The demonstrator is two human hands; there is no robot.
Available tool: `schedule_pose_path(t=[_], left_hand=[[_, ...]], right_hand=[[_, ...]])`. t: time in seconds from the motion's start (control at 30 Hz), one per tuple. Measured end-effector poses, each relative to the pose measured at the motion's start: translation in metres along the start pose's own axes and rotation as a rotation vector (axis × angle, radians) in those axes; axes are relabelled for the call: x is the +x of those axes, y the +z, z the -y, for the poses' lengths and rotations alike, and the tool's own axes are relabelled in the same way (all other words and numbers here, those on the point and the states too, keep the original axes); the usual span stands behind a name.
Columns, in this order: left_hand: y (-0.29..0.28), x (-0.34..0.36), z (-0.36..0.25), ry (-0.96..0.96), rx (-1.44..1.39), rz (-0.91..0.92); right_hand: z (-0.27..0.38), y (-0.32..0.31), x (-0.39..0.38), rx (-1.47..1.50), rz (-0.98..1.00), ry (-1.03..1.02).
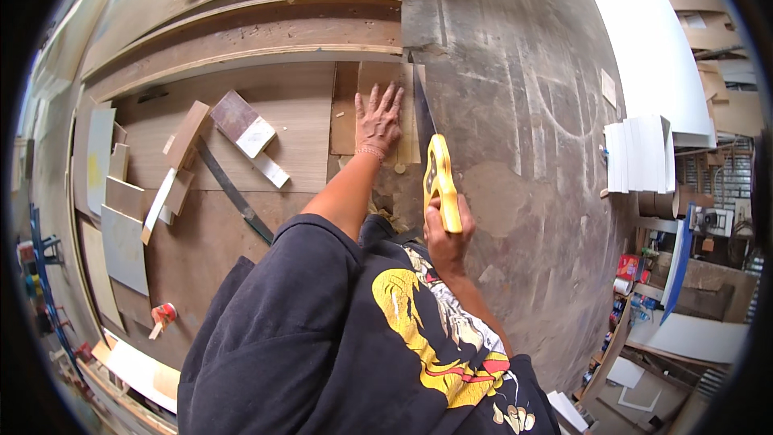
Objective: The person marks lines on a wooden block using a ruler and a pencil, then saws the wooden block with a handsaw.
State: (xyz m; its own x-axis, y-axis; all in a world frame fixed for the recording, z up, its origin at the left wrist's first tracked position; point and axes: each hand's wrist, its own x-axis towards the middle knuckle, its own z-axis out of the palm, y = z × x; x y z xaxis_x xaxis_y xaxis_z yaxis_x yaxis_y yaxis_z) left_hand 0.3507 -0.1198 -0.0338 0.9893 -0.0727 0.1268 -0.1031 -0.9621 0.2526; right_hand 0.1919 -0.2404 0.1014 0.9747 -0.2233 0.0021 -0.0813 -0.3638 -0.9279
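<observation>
My right hand (445, 235) is wrapped round the yellow handle of a handsaw (440, 173). The saw's dark blade points away from me and lies along the right part of a light wooden board (409, 133). Flat on that board rests my left hand (378, 119), its fingers spread and pointing away. The board lies over a browner wooden sheet (345, 97), its far end near a long stacked panel edge. Whether the teeth have cut into the wood cannot be made out.
Left of my arm lie a dark metal strip (233, 191), a wooden block (241, 123) and several offcuts (181, 145). A red can (163, 313) stands farther left. Layered panels (266, 28) rise at the far side. White stacked boards (640, 155) stand at the right beyond the bare floor.
</observation>
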Motion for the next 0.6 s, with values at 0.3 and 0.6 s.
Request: schedule_pose_path(t=[0.3, 0.6], left_hand=[[0.003, 0.000, 0.003, -0.004, 0.011, -0.008], [0.003, -0.005, -0.003, 0.051, -0.060, -0.021]], right_hand=[[0.004, -0.005, -0.021, 0.039, 0.036, 0.065], [-0.069, 0.036, 0.102, -0.293, -0.015, -0.315]])
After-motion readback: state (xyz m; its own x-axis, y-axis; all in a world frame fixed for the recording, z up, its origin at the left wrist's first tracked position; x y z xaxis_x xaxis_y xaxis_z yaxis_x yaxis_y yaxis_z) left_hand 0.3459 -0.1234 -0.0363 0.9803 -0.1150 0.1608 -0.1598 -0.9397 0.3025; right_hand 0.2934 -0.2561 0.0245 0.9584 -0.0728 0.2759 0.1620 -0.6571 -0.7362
